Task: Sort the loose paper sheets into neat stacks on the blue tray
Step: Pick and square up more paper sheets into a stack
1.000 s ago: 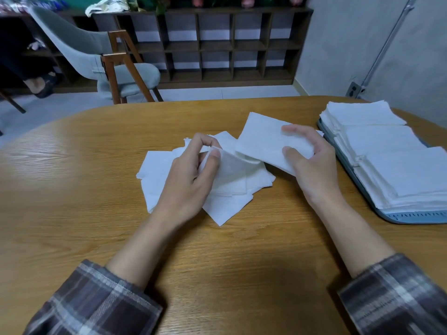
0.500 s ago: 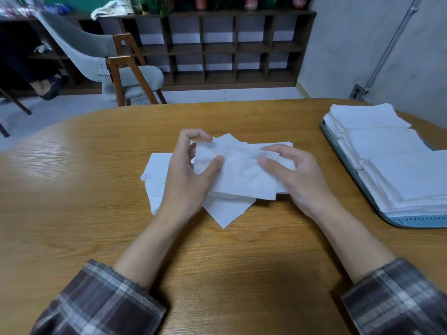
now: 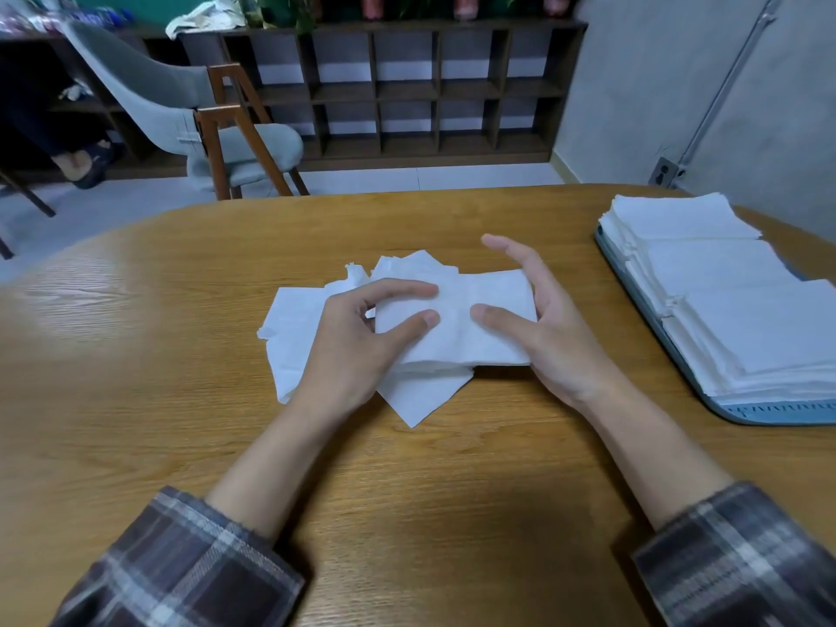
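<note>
We see both hands at table [image 3: 181,355] centre, working on white paper. Left hand [image 3: 357,337] is grasping the 9 o'clock edge of a small bundle [image 3: 479,330] of sheets, with the thumb on top and the index finger curled over the far side. Right hand [image 3: 547,337] is grasping the 3 o'clock end of the same bundle. Its thumb lies flat on top and its palm sits against the edge, while the index finger sticks out straight toward 11 o'clock.

The bundle sits on top of the loose pile [image 3: 294,337], which is fanned out messily underneath. 1 corner of the pile pokes out toward 6 o'clock. The left hand covers the pile's middle, so we cannot count the sheets.

Blue tray [image 3: 769,411] is at 3 o'clock, well apart from the hands, with bare wood between. 3 neat stacks [image 3: 746,328] lie on it in a row, overlapping a bit and hiding most of the tray floor. The tray's right side is cut off by the frame edge.

Plaid sleeves [image 3: 190,563] are at 6 o'clock. Off the table, a grey chair [image 3: 181,115] with wooden legs is at 11 o'clock and a dark cubby shelf [image 3: 407,92] is at 12. A wall socket [image 3: 662,172] with a pipe above it is at 2. Somebody's foot [image 3: 86,162] in a sandal is at 10 o'clock.
</note>
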Motion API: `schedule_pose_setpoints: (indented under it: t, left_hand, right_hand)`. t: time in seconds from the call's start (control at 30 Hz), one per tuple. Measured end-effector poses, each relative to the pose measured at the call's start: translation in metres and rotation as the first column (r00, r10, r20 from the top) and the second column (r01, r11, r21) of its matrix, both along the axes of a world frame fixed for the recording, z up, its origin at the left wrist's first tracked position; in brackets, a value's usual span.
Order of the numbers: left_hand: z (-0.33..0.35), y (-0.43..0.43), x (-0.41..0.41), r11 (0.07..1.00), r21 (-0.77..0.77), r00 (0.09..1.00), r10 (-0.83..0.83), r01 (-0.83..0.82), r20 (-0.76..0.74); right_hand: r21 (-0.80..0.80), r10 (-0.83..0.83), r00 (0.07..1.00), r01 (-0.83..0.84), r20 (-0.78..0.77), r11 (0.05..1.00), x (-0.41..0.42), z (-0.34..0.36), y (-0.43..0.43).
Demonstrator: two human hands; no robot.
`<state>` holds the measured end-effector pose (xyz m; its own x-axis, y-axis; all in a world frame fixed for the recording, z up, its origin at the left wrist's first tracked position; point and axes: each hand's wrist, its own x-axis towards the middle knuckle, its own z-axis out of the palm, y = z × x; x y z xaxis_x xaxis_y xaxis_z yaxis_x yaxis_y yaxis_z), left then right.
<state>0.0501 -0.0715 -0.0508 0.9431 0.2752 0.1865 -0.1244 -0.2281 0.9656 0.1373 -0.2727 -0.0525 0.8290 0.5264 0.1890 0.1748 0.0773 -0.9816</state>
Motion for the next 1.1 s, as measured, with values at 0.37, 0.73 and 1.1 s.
schedule_pose_setpoints:
  t: [0.37,0.73,1.1]
  left_hand:
    - [0.008,-0.002,-0.004,0.995,-0.1,0.999,-0.011,0.008,-0.035]
    - [-0.012,0.003,0.001,0.862,0.498,0.995,-0.057,0.093,-0.088]
    - [-0.024,0.012,0.007,0.779,0.624,0.996,-0.086,0.059,0.014]
  right_hand:
    - [0.114,0.048,0.997,-0.041,-0.057,0.993,0.002,0.004,-0.005]
    - [-0.14,-0.438,0.885,0.459,0.156,0.878,0.011,-0.006,-0.008]
    - [-0.115,-0.478,0.863,0.498,0.163,0.86,0.017,-0.01,-0.009]
